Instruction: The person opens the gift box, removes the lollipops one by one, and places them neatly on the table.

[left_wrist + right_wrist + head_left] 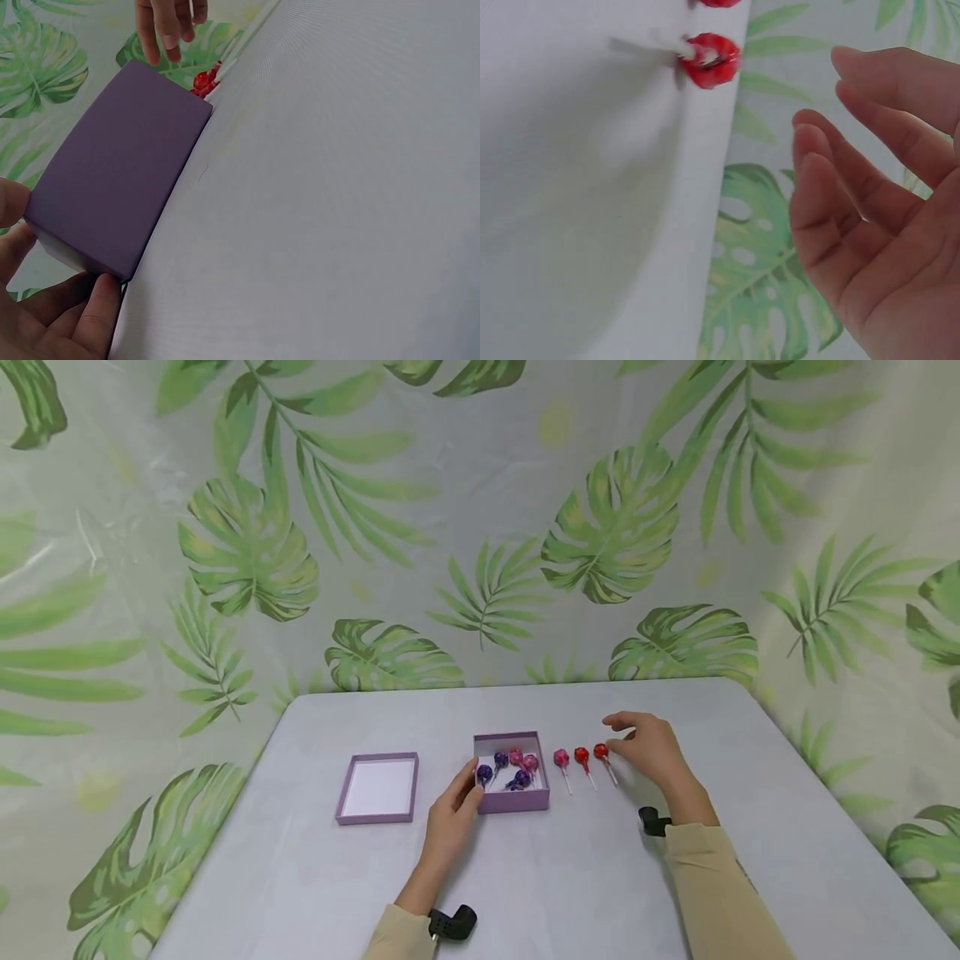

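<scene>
Box (513,802) on the counter (570,868) is holding purple and pink lollipops (501,760), left hand (452,812) is grasping its left side, right hand (649,750) is hovering, grip released, beside three lollipops (582,755), lid (382,787) is lying left

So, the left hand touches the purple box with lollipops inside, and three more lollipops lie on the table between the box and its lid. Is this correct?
No: the three loose lollipops lie to the right of the purple box, between it and the right hand, as the head view shows. The rest is correct.
</scene>
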Motion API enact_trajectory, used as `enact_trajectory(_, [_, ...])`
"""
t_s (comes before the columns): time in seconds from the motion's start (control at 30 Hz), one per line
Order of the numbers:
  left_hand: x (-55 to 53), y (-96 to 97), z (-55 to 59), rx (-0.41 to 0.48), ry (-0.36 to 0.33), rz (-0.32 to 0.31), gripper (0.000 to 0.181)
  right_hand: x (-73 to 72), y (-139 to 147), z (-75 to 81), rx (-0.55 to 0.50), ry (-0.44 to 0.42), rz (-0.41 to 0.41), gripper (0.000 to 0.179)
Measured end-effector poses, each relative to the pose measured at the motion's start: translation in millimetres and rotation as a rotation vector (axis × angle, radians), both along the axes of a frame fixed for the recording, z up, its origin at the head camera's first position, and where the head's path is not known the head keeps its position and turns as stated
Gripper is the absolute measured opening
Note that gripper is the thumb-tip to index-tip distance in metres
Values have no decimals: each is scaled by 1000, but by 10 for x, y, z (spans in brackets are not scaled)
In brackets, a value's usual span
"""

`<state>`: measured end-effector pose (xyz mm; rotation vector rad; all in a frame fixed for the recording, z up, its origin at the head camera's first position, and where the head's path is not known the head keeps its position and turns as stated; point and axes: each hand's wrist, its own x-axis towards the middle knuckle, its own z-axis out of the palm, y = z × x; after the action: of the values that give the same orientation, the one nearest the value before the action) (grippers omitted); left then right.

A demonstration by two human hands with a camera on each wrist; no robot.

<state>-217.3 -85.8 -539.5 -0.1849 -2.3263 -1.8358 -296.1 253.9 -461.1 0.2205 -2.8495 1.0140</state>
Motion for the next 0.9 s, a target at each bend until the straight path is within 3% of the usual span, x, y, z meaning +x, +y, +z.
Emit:
enact_trajectory(0.13, [-1,35,43,-1,15,-5,45,19,-41,72,11,20,-14,36])
enact_trajectory(0.37, [62,88,285,-4,-2,-21,46,59,-243,140,-11,15,-4,36])
enact_trajectory(0.47, [57,85,251,-2,3,-12,46,75,-363,134,-3,26,24,35])
enact_trajectory(0.7, [-28,50,39,3,3,-1,46,119,-606,137,-3,88,91,34])
enact_trajectory(0.83, [-18,16,13,-9,5,2,46,153,-719,151,-39,100,121,33])
enact_trajectory(0.9, [41,18,108,-2,-2,0,46,174,-767,163,-58,108,141,33])
